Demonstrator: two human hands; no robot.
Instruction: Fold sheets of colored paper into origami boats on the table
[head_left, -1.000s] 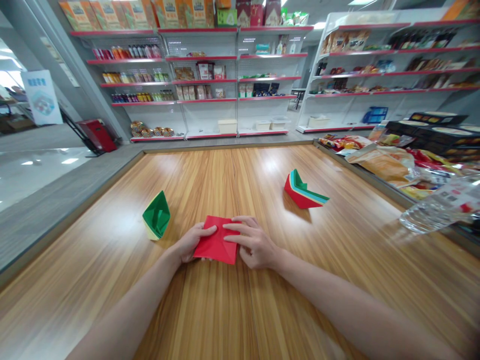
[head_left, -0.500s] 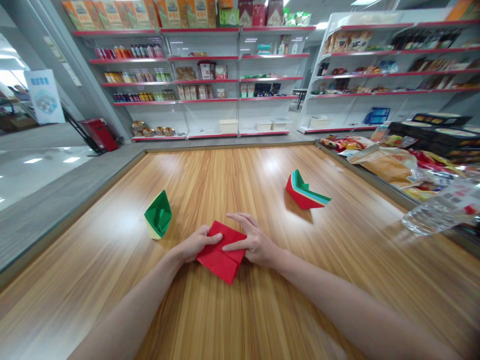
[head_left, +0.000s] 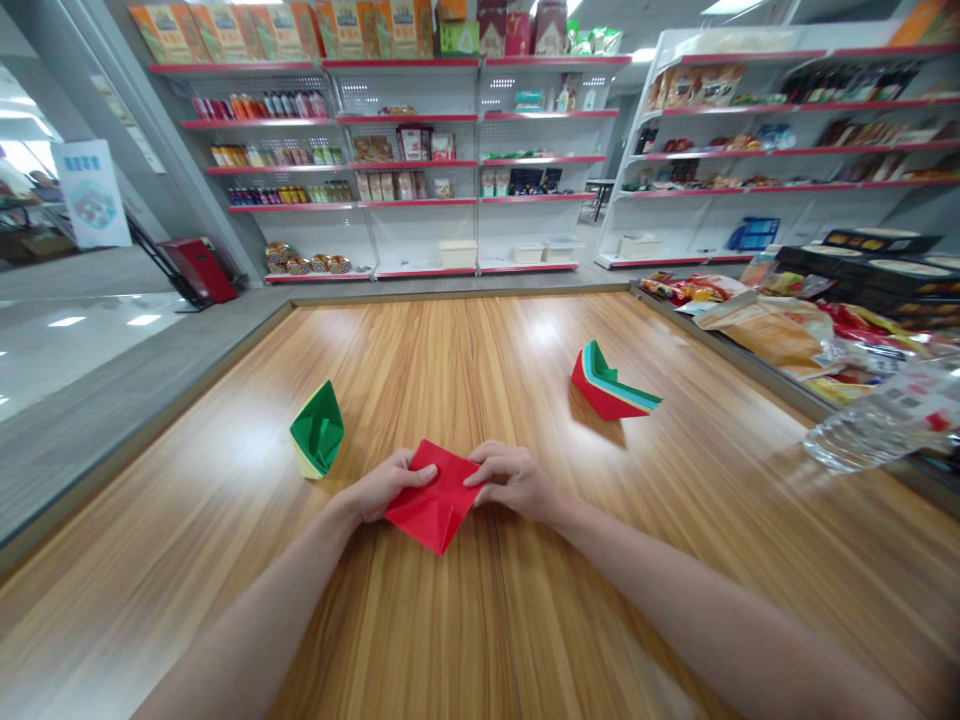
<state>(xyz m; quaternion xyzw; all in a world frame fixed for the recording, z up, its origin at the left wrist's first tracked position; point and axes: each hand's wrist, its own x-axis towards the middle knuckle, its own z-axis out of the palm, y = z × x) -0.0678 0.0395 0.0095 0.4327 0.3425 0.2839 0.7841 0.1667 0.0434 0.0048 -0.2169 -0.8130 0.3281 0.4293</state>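
A folded sheet of red origami paper (head_left: 442,500) is held between my two hands, low over the wooden table. My left hand (head_left: 390,485) grips its left edge, thumb on top and the fingers hidden beneath. At the right corner, my right hand (head_left: 517,480) pinches the paper between thumb and fingers. Creases run toward the lower corner, where a narrow flap shows. To the left stands a green and yellow folded paper piece (head_left: 318,432). Farther off on the right sits a folded paper boat (head_left: 611,388) in red, yellow, blue and green layers.
The wooden table (head_left: 405,350) has a raised dark rim. On its right lie a clear plastic bottle (head_left: 862,430), snack packets (head_left: 780,325) and stacked black boxes (head_left: 862,270). Stocked store shelves (head_left: 416,115) stand behind, and a red cart (head_left: 199,268) is at the left.
My right hand's fingers, spread over the paper before, have closed on its right corner. The paper has shifted slightly left, and its upper face looks different, with a flap at the lower corner.
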